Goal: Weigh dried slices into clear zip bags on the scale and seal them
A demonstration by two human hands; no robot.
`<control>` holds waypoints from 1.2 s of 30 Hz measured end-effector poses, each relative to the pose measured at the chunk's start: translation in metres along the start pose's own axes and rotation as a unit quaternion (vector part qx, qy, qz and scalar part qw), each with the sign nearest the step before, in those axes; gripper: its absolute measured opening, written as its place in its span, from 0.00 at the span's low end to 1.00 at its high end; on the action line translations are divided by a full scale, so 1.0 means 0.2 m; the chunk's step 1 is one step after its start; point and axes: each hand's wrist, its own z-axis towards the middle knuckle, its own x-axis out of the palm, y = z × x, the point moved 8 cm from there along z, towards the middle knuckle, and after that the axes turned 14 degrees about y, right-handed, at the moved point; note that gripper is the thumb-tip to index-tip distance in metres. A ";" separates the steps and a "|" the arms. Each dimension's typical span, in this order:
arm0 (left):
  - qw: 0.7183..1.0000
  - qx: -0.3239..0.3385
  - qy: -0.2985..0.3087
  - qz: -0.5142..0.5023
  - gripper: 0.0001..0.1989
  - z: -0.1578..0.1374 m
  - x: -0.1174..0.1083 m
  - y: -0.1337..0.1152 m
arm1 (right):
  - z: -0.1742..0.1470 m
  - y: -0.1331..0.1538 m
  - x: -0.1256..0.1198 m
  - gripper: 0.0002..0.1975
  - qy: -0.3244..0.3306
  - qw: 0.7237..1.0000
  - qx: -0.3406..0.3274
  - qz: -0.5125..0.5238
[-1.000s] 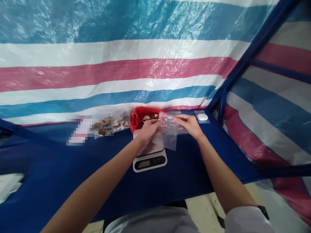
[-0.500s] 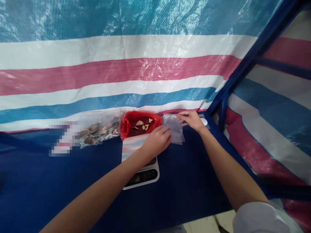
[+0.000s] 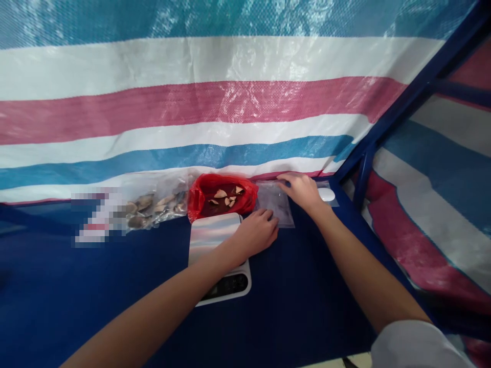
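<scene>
A clear plastic zip bag (image 3: pixel 283 207) lies flat on the blue table, right of the red plastic bag. My right hand (image 3: pixel 303 191) is at its top right corner, thumb and fingertips pinching the edge. Near the lower left side of the clear bag is my left hand (image 3: pixel 259 232), its fingers loosely bent and slightly apart, the tips touching the film. Beneath my left forearm sits a white kitchen scale (image 3: pixel 213 232), its dark display partly covered. The open red plastic bag (image 3: pixel 197 197) holds several pale and brown dried slices (image 3: pixel 221 194).
Left of the red bag, clear bags with brown dried pieces (image 3: pixel 143 209) lie along the back, beside a blurred patch. A white oval object (image 3: pixel 326 194) rests on clear film behind my right wrist. Striped tarpaulin (image 3: pixel 215 102) hangs behind; a blue frame post (image 3: pixel 402 99) stands right.
My left hand has moved slightly right and down, uncovering more of the scale's plate. The right hand stays at the clear bag's top edge. The view has shifted a little.
</scene>
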 end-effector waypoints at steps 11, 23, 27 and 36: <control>0.999 -0.040 -0.008 0.026 0.13 -0.03 -0.01 0.01 | -0.21 0.16 0.16 0.16 0.022 0.990 -0.135 -0.030; 0.997 -0.042 -0.004 0.071 0.12 -0.01 0.05 0.02 | -0.18 0.17 0.21 0.18 0.047 0.973 -0.214 -0.074; 0.998 -0.050 -0.011 0.027 0.12 0.01 0.05 0.04 | -0.20 0.17 0.18 0.17 0.047 0.977 -0.206 -0.042; 0.998 -0.053 -0.039 0.001 0.13 -0.09 -0.04 0.04 | -0.46 0.21 0.11 0.16 0.027 0.987 -0.161 -0.009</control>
